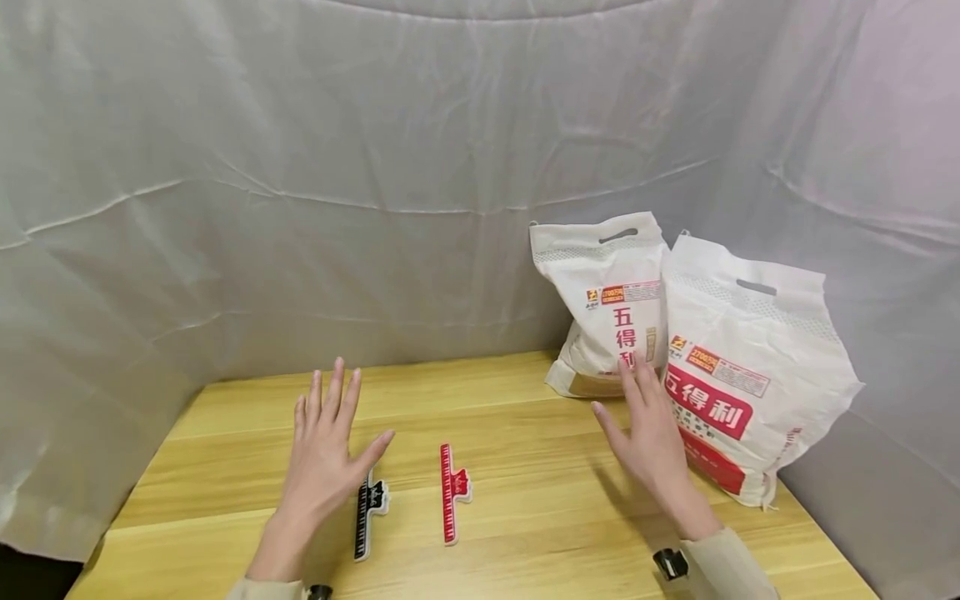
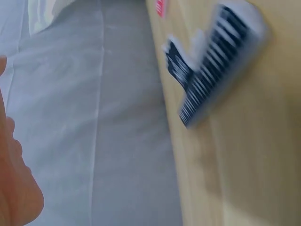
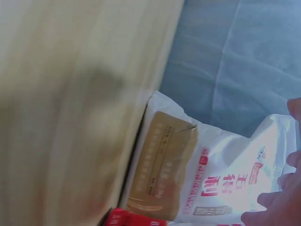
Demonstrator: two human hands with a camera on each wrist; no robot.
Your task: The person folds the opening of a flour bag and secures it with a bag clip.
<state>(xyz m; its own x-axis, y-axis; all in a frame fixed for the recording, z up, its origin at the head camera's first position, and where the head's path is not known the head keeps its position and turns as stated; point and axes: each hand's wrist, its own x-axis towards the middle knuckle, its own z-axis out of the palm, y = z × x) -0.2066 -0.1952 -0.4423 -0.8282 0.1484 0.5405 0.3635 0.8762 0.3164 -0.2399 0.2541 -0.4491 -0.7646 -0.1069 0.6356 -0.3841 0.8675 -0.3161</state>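
Note:
My left hand point(image 1: 322, 458) is held over the table with its fingers straight and spread, holding nothing. Just right of it lies a black clip point(image 1: 367, 512) with a piano-key pattern along its bar, also seen blurred in the left wrist view. A matching red clip point(image 1: 450, 493) lies between the two hands. My right hand point(image 1: 651, 433), fingers extended and nothing in its grasp, overlaps the lower part of the white flour bag point(image 1: 555, 275) at the back in the head view. Close to its right stands a second flour bag point(image 1: 795, 367) with a red label band.
The wooden table point(image 1: 517, 575) bears the clips and bags. Grey cloth point(image 1: 375, 167) hangs behind the table and along its sides, and both bags stand near it. Dark bands point(image 1: 670, 564) sit at the wrists by the sleeves.

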